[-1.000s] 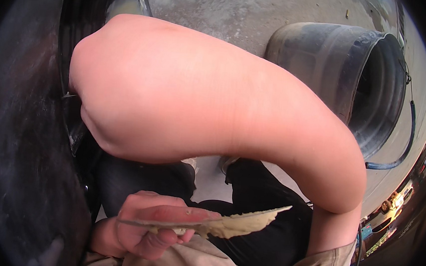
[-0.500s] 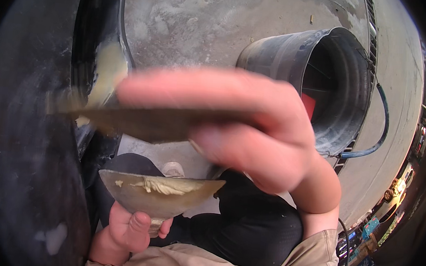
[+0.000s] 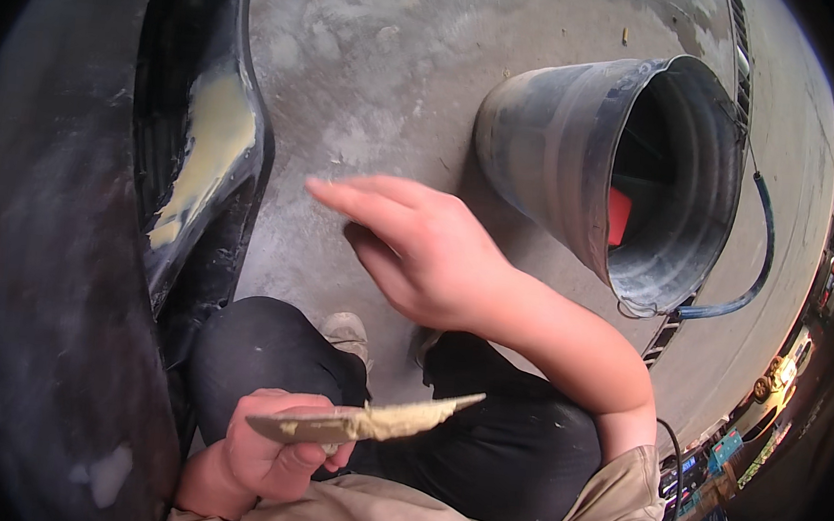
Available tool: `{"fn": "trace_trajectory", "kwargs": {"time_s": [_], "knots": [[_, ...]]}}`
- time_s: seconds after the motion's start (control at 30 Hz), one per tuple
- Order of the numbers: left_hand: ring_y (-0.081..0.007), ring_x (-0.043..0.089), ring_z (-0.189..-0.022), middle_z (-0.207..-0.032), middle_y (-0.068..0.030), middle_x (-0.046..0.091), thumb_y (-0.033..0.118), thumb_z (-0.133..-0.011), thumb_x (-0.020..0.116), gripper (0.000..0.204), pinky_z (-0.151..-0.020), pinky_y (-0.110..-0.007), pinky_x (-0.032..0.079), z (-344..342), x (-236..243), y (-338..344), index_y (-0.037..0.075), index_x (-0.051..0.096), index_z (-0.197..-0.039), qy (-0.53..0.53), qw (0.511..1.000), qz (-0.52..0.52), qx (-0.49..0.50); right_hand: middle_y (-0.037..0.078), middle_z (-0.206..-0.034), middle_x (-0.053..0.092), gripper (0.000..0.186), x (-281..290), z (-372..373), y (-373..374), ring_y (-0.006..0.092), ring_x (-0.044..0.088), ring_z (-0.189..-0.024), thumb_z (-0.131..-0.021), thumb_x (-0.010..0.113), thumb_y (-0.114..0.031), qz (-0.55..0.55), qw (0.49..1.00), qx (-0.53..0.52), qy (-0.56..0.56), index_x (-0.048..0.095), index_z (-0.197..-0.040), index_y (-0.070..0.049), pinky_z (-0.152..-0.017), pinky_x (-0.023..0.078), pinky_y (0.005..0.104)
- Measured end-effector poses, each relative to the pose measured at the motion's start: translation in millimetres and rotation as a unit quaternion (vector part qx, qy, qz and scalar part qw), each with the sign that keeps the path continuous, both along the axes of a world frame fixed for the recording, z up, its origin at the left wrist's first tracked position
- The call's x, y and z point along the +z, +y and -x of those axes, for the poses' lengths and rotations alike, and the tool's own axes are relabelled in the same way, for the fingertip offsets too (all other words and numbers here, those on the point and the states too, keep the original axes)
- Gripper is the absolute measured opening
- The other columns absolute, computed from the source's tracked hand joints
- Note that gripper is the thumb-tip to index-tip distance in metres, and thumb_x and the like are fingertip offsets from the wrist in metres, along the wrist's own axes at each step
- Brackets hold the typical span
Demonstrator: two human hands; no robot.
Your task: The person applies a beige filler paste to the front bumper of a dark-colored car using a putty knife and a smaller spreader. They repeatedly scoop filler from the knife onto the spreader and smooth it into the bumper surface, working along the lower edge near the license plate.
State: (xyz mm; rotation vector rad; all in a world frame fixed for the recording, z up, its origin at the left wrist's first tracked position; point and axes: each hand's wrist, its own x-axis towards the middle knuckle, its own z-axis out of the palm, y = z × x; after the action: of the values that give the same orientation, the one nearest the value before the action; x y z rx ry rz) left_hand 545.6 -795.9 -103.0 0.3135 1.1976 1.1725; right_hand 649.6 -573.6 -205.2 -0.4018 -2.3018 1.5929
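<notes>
My left hand (image 3: 275, 445) is closed round the short handle of a putty knife (image 3: 311, 430), low in front of my lap. The blade is seen nearly edge-on and carries a thick ridge of cream putty (image 3: 409, 419). My right hand (image 3: 428, 247) is raised above the floor, fingers together over a dark scraper, of which only a sliver shows below them; the rest is hidden by the hand. To the left, a smeared patch of cream putty (image 3: 216, 132) covers part of a curved black panel (image 3: 248, 164). Neither hand touches the panel.
A grey bucket (image 3: 562, 164) lies on its side at the right, with a red thing (image 3: 618, 216) inside and a blue-sleeved handle (image 3: 755, 258). A drain grate runs behind it. My bent knees (image 3: 262, 356) are below. A large dark surface (image 3: 37, 231) fills the left.
My right hand has drawn back from the panel, to the right, and its blade has turned mostly out of sight. The left putty knife has tilted from face-on to nearly edge-on.
</notes>
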Motion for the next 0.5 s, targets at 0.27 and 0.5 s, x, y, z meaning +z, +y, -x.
{"fn": "trace_trajectory", "kwargs": {"time_s": [0.27, 0.5], "knots": [[-0.0156, 0.06, -0.06, -0.074, -0.0135, 0.066, 0.047, -0.105, 0.061, 0.063, -0.053, -0.028, 0.048, 1.5, 4.7, 8.6, -0.015, 0.062, -0.105, 0.005, 0.999, 0.012, 0.042, 0.014, -0.125, 0.067, 0.06, -41.3, 47.3, -28.0, 0.033, 0.062, -0.099, -0.078, 0.066, 0.008, -0.13, 0.984, -0.107, 0.064, 0.06, -0.138, 0.001, -0.087, 0.054, 0.0401], [-0.0181, 0.057, -0.054, -0.074, -0.0148, 0.062, 0.052, -0.109, 0.047, 0.064, -0.05, -0.031, 0.049, 3.2, 3.6, 12.4, -0.008, 0.046, -0.13, 0.084, 0.989, 0.081, 0.095, 0.016, -0.122, 0.069, 0.055, -22.3, 13.6, -6.2, 0.0326, 0.066, -0.105, -0.08, 0.059, 0.014, 0.014, 0.976, -0.193, 0.098, 0.067, -0.133, -0.001, -0.091, 0.053, 0.0392]]}}
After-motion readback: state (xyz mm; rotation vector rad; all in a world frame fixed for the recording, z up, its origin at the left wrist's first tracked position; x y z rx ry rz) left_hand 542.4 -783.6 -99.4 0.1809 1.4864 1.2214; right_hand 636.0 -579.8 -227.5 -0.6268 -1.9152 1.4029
